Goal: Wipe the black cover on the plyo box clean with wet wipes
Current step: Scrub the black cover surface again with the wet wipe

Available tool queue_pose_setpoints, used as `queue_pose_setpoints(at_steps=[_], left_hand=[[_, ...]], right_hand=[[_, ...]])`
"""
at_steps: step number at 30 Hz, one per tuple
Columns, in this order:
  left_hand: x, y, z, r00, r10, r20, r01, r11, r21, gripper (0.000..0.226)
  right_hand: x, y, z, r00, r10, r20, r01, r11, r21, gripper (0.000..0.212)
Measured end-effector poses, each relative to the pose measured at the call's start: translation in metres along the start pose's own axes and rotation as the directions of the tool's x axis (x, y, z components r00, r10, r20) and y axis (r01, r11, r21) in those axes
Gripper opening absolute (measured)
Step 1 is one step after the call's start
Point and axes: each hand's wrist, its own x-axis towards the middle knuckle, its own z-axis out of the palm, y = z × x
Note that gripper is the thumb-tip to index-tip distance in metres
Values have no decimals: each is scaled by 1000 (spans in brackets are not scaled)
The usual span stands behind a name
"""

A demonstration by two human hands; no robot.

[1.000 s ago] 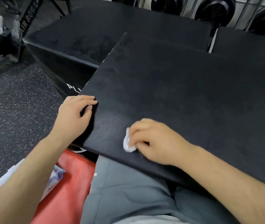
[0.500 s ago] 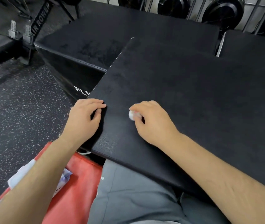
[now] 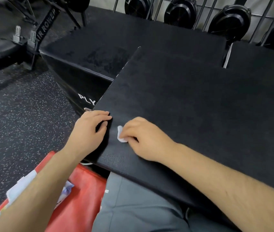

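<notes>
The black cover [image 3: 191, 104] is a big textured panel lying tilted over my lap and the plyo box. A crumpled white wet wipe [image 3: 121, 134] is pressed onto the cover near its left corner. My right hand [image 3: 143, 138] holds the wipe under curled fingers, with only the wipe's left end showing. My left hand [image 3: 91, 131] grips the cover's left edge, fingers on top and thumb curled at the side. The black plyo box [image 3: 89, 67] with white lettering lies behind and left of the cover.
A red mat [image 3: 76, 203] lies under my left forearm with a white wipe pack [image 3: 21, 188] on it. Speckled rubber floor [image 3: 15, 118] spreads to the left. A rower frame [image 3: 37, 36] stands at the far left. Black weight plates [image 3: 179, 12] on a rack line the back.
My right hand slid the wipe away from me along the cover, then came back a little and leftward toward my left hand. The left hand kept its grip on the edge.
</notes>
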Motion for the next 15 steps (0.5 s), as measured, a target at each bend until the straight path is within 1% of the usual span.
queue_pose_setpoints(at_steps=[1, 3, 4, 5, 6, 8, 9, 10, 11, 12, 13, 14, 15], left_hand=[[-1, 1, 1, 1000, 5, 0, -5, 1000, 2, 25], [-3, 2, 1, 1000, 3, -9, -3, 1000, -5, 25], [-5, 3, 0, 1000, -5, -7, 5, 1000, -13, 25], [-7, 3, 0, 1000, -13, 1, 13, 1000, -19, 25], [-8, 2, -1, 1000, -22, 15, 22, 999, -27, 25], [-8, -1, -5, 998, -51, 35, 53, 997, -47, 25], [-7, -3, -7, 997, -72, 37, 74, 996, -56, 25], [-7, -5, -9, 995, -93, 33, 95, 993, -64, 25], [-7, -6, -11, 994, -107, 25, 109, 991, -73, 24], [-7, -8, -13, 993, -114, 13, 115, 990, -83, 24], [-8, -8, -14, 993, -119, 3, 119, 989, -92, 24], [-9, -8, -14, 992, -124, 2, 124, 988, -97, 24], [-10, -8, -14, 992, -128, 11, 128, 987, -97, 24]], right_hand=[[10, 16, -6, 996, 71, -50, -72, 997, -19, 18], [28, 42, -17, 956, 228, -186, -231, 973, 0, 17], [33, 44, -16, 946, 245, -210, -250, 968, 6, 18], [37, 36, -12, 958, 214, -192, -220, 976, -8, 21], [37, 20, -5, 980, 142, -138, -146, 989, -23, 27], [29, -6, 9, 1000, -6, 11, 6, 1000, -11, 36], [30, -6, 8, 998, -23, 64, 25, 999, -27, 33], [36, 1, 2, 998, -1, 65, 5, 998, -55, 25], [46, 14, -4, 998, 67, 20, -66, 995, -78, 19], [58, 30, -10, 986, 158, -49, -162, 982, -99, 19], [67, 41, -15, 968, 235, -85, -243, 965, -103, 20], [74, 46, -12, 959, 265, -99, -276, 955, -110, 22], [79, 40, -5, 962, 259, -86, -267, 956, -118, 24]])
